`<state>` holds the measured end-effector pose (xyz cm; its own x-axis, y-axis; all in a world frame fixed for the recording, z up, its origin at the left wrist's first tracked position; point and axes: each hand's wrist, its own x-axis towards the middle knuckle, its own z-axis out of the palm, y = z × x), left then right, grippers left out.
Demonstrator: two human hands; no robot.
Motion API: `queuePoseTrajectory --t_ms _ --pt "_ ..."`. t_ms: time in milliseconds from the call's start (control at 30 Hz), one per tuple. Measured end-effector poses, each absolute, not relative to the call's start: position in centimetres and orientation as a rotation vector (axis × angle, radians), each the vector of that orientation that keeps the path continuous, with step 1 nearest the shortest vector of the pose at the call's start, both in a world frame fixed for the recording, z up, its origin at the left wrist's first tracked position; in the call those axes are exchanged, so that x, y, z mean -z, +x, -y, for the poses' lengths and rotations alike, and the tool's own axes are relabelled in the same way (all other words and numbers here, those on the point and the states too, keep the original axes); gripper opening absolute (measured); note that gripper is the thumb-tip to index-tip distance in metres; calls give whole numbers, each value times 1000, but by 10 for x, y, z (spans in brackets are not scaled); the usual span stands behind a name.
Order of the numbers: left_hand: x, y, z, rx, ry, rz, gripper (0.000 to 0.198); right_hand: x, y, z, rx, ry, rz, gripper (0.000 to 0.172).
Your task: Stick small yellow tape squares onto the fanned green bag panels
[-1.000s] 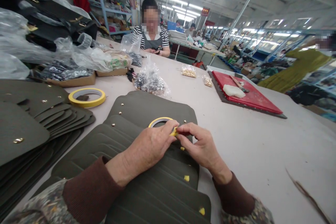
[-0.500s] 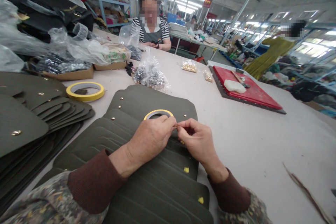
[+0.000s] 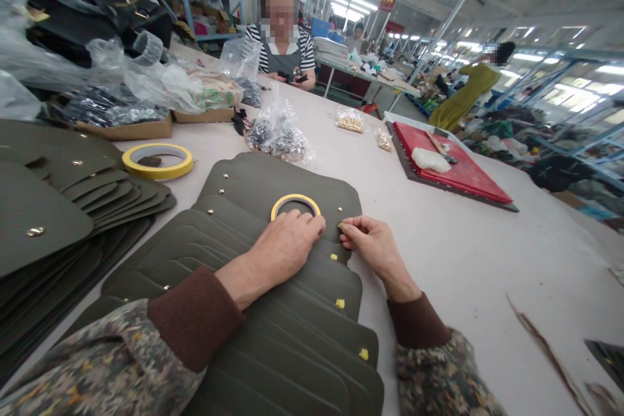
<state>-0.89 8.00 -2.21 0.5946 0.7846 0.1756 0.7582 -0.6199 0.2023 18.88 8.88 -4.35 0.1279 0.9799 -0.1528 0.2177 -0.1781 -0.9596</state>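
A small roll of yellow tape [image 3: 294, 197] is gripped in my left hand [image 3: 285, 244], whose fingers curl over its near edge. To the right, my right hand [image 3: 370, 244] pinches a small yellow piece of tape [image 3: 340, 225] between thumb and fingers, close to a metal stud on the top panel. Under both hands lies a fanned stack of dark olive panels [image 3: 277, 172] with gold-coloured metal studs. Several yellow bits, among them a tape bit [image 3: 340, 303], stick along the stack's right edge.
A second tape roll [image 3: 158, 172] lies at left, beside another stack of olive panels [image 3: 43, 208]. Bags of metal parts [image 3: 350, 120] and a red board [image 3: 453, 169] with a hammer are farther back. A person [image 3: 280, 45] sits across the table.
My hands have come apart, the right one moving off to the right with a piece of tape. The view has shifted slightly, and the person in yellow-green has moved left.
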Motion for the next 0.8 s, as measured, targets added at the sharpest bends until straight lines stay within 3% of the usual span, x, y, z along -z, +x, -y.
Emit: queuePoseTrajectory --t_ms 267,800 --pt "21 -9 -78 -340 2701 -1122 13 37 200 -67 -1303 -1559 1219 27" --pt "28 -11 -78 -384 2715 -1123 12 35 189 -63 -848 -1751 1787 16"
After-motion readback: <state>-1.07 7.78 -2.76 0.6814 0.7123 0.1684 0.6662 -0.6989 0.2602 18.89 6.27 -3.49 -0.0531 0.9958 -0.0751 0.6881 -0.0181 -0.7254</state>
